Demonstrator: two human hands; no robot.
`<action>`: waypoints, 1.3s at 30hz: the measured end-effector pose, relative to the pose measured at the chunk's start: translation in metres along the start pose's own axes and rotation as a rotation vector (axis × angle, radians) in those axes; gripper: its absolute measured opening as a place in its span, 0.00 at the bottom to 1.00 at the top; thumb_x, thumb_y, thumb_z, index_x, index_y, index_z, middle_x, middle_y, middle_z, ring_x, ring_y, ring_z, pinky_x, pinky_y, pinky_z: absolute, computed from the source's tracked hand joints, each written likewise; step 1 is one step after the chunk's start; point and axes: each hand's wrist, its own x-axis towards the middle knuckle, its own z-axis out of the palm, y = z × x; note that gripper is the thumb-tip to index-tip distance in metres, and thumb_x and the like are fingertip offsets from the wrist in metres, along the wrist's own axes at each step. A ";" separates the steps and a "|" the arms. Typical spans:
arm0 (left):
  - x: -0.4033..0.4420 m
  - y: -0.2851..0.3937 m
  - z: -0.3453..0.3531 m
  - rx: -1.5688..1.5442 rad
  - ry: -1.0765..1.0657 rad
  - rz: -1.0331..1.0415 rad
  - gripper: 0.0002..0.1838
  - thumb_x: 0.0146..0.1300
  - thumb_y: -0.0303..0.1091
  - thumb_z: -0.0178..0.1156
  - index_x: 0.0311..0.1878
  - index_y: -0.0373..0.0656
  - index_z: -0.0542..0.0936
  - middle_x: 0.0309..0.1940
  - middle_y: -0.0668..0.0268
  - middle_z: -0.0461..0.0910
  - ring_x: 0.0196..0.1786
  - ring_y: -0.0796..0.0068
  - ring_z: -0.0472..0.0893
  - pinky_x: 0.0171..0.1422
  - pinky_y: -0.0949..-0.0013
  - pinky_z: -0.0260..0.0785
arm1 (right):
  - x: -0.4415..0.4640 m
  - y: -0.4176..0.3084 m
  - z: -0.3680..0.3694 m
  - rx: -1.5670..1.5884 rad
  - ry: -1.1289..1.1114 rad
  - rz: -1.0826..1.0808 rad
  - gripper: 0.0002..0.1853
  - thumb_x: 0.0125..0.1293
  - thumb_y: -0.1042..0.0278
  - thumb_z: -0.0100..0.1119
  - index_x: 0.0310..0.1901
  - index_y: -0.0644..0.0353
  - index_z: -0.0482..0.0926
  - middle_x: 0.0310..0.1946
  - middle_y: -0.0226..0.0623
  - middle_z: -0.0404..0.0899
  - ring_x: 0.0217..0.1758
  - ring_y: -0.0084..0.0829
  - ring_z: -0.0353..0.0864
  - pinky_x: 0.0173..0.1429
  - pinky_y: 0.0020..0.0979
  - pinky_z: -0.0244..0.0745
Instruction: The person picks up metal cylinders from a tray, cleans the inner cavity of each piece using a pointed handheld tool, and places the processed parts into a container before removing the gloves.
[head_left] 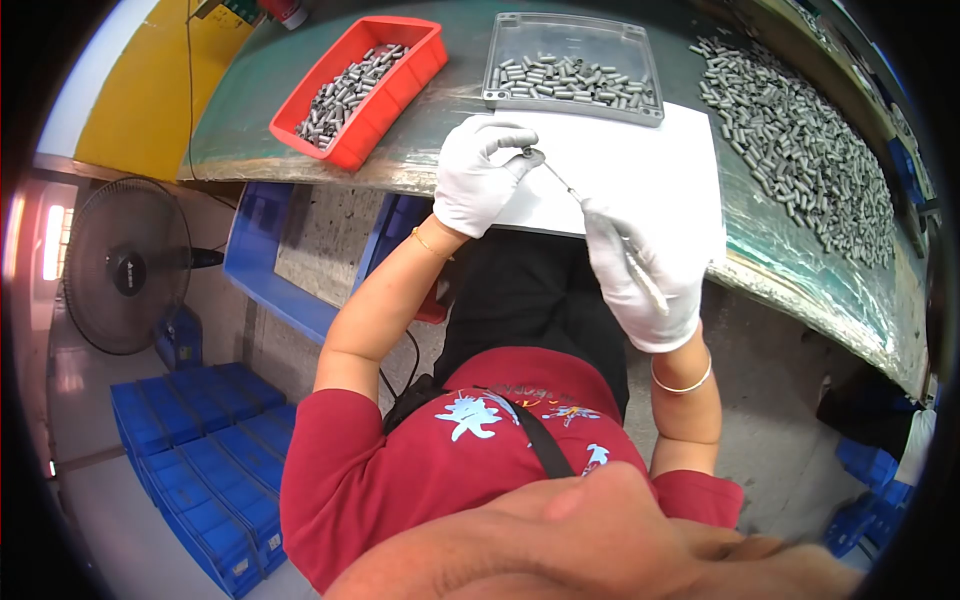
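My left hand (pixel 478 178), in a white glove, pinches a small metal cylinder (pixel 530 152) between thumb and fingertips above the front of the white sheet (pixel 640 150). In my right hand (pixel 645 275), also gloved, is a thin metal pick-like tool (pixel 563 180); its handle lies along the palm. The tool's slim tip points at the cylinder's end, but I cannot tell whether it is inside. Behind the hands stands a clear grey plastic tray (pixel 570 40) with many metal cylinders in it. Left of it, a red bin (pixel 385 120) holds more of them.
A large heap of metal cylinders (pixel 790 140) covers the right of the green tabletop (pixel 740 235). Below the table at left is a blue crate (pixel 275 285). A black fan (pixel 127 270) and several stacked blue boxes (pixel 205 470) stand on the floor to the left.
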 end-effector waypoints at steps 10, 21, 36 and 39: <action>0.002 0.007 -0.004 0.020 -0.044 -0.023 0.12 0.52 0.21 0.76 0.40 0.39 0.88 0.43 0.63 0.83 0.46 0.71 0.84 0.50 0.69 0.78 | -0.003 0.002 -0.005 0.002 -0.120 -0.017 0.10 0.61 0.82 0.70 0.44 0.66 0.85 0.36 0.42 0.87 0.38 0.36 0.88 0.46 0.33 0.81; 0.007 0.013 -0.012 0.131 -0.039 0.172 0.13 0.48 0.26 0.77 0.38 0.46 0.88 0.39 0.65 0.86 0.45 0.65 0.84 0.51 0.63 0.76 | 0.000 -0.002 -0.008 -0.067 -0.169 -0.055 0.11 0.60 0.81 0.71 0.44 0.64 0.85 0.36 0.40 0.87 0.39 0.36 0.88 0.46 0.33 0.81; -0.012 0.074 -0.035 0.110 -0.012 0.445 0.12 0.45 0.26 0.74 0.34 0.49 0.87 0.35 0.70 0.86 0.40 0.65 0.83 0.48 0.62 0.73 | -0.031 -0.031 0.003 0.198 -0.093 0.233 0.07 0.68 0.78 0.65 0.46 0.66 0.85 0.35 0.37 0.87 0.37 0.25 0.85 0.44 0.25 0.79; -0.024 0.080 -0.041 0.119 -0.038 0.404 0.10 0.46 0.28 0.74 0.33 0.49 0.86 0.34 0.70 0.86 0.40 0.64 0.83 0.47 0.61 0.72 | -0.037 -0.049 -0.012 -0.022 -0.086 0.044 0.05 0.68 0.79 0.64 0.44 0.67 0.86 0.35 0.37 0.87 0.38 0.25 0.85 0.44 0.27 0.79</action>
